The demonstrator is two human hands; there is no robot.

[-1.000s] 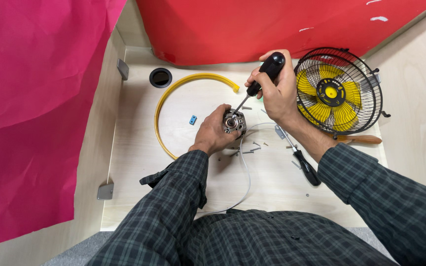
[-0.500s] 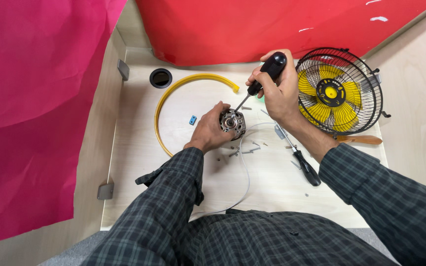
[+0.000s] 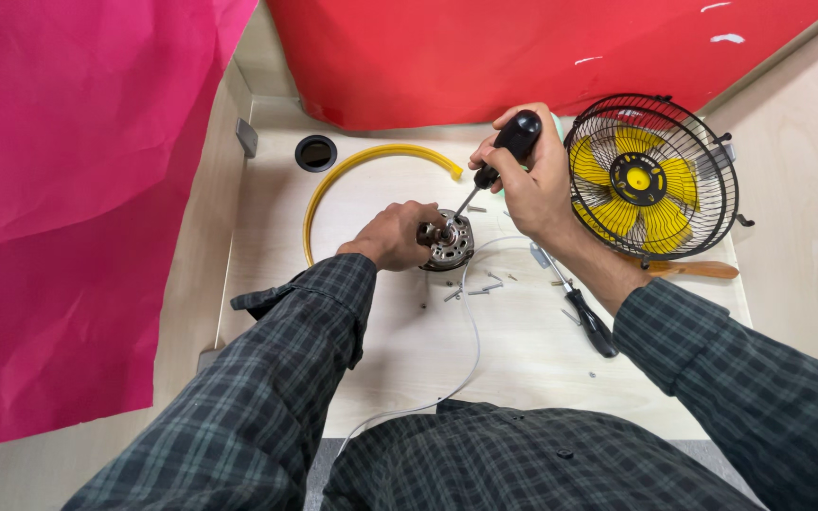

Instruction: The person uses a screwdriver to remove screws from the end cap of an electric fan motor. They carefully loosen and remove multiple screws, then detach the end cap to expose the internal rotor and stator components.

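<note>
Pale wood tabletop [image 3: 523,360] carries a small motor [image 3: 449,242] near its middle, steadied by the left hand [image 3: 392,235], fingers clamped around its side. Above it, the right hand [image 3: 529,178] has its fingers wrapped on a black-handled screwdriver [image 3: 494,166], tip touching the motor's top. Loose screws [image 3: 480,287] lie just beside it, a white cable [image 3: 471,350] trails toward the person. Further out lie a second screwdriver [image 3: 579,308], a yellow ring [image 3: 352,175] and a caged yellow-bladed fan [image 3: 650,175].

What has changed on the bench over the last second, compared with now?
Very little. The left hand still steadies the small motor, and the right hand still holds the black-handled screwdriver, tip on the motor's top. The hands shifted only slightly. The fan cage, yellow ring and spare screwdriver stayed put.
</note>
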